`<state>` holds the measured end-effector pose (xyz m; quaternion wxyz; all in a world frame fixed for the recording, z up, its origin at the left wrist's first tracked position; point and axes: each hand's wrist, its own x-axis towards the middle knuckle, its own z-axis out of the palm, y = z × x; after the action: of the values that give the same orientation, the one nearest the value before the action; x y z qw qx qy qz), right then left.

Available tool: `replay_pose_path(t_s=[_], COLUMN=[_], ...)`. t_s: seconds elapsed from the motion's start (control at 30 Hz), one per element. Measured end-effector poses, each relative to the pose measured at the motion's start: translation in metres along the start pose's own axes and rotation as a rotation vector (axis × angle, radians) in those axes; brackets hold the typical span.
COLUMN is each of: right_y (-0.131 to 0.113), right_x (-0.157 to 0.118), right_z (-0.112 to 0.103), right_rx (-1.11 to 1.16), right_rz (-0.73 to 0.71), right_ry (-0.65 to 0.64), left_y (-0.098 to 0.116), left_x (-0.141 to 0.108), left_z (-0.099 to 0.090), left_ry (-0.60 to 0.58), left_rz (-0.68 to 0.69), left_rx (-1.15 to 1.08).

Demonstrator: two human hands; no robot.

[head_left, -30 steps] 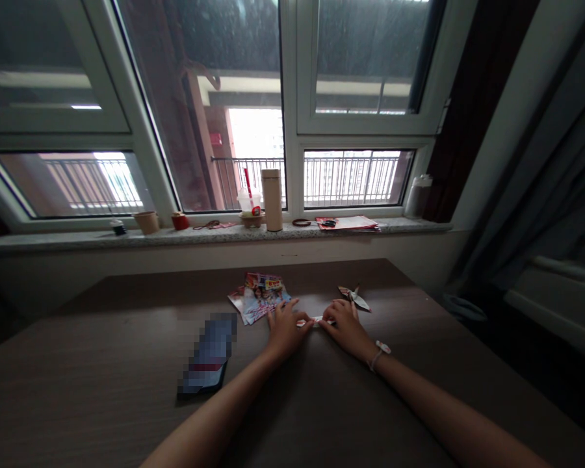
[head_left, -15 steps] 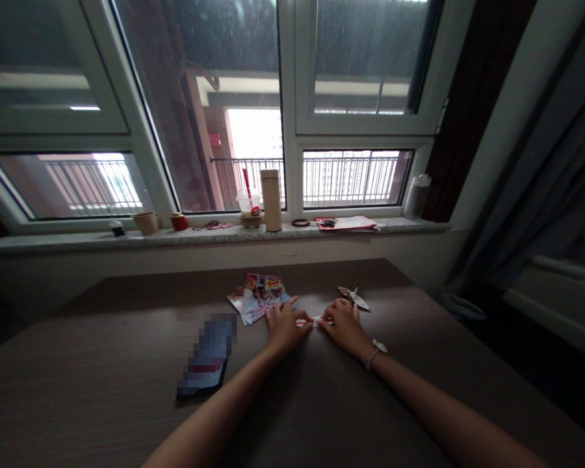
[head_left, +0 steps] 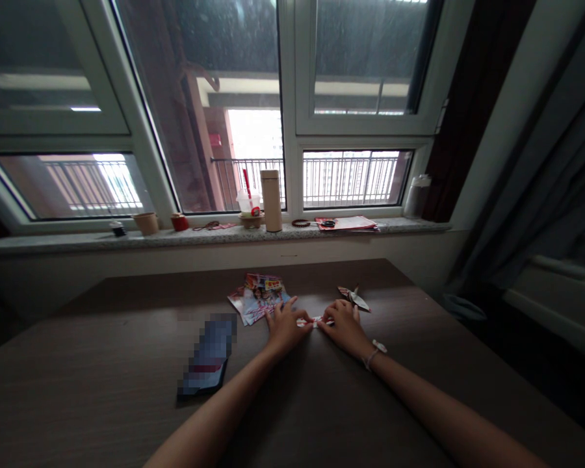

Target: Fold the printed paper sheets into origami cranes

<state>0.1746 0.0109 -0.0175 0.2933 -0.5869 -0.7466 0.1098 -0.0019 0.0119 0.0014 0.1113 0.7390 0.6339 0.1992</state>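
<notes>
A small folded piece of paper (head_left: 316, 321), white with red print, lies on the table between my hands. My left hand (head_left: 287, 326) pinches its left part between thumb and forefinger, the other fingers spread toward the back. At the right part, my right hand (head_left: 342, 324) pinches the same paper, with a bracelet on that wrist. Both hands cover much of the paper, so its full shape is hidden. Just behind my right hand rests a folded paper crane (head_left: 355, 298). Printed paper sheets (head_left: 258, 299) lie in a loose stack behind my left hand.
A phone (head_left: 207, 357) lies on the brown table (head_left: 102, 364), left of my left forearm. Along the windowsill (head_left: 214, 235) stand a tan flask (head_left: 272, 201), a drink cup with a red straw (head_left: 248, 203), a paper cup (head_left: 146, 223), papers (head_left: 351, 223) and a clear bottle (head_left: 418, 196).
</notes>
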Motion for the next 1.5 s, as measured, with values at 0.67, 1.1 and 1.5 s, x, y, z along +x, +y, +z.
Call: replay_pose_path(t_s=[0.67, 1.1, 1.5], right_y=[-0.002, -0.003, 0.004], right_x=[0.004, 0.003, 0.007], right_z=[-0.001, -0.003, -0.001], right_rx=[0.055, 0.055, 0.06], right_rz=[0.139, 0.142, 0.166], right_ry=[-0.035, -0.045, -0.079], left_y=[0.005, 0.002, -0.005], left_x=[-0.001, 0.003, 0.004], left_z=[0.004, 0.004, -0.001], left_ry=[-0.006, -0.033, -0.11], left_rz=[-0.024, -0.035, -0.018], left_rx=[0.008, 0.007, -0.004])
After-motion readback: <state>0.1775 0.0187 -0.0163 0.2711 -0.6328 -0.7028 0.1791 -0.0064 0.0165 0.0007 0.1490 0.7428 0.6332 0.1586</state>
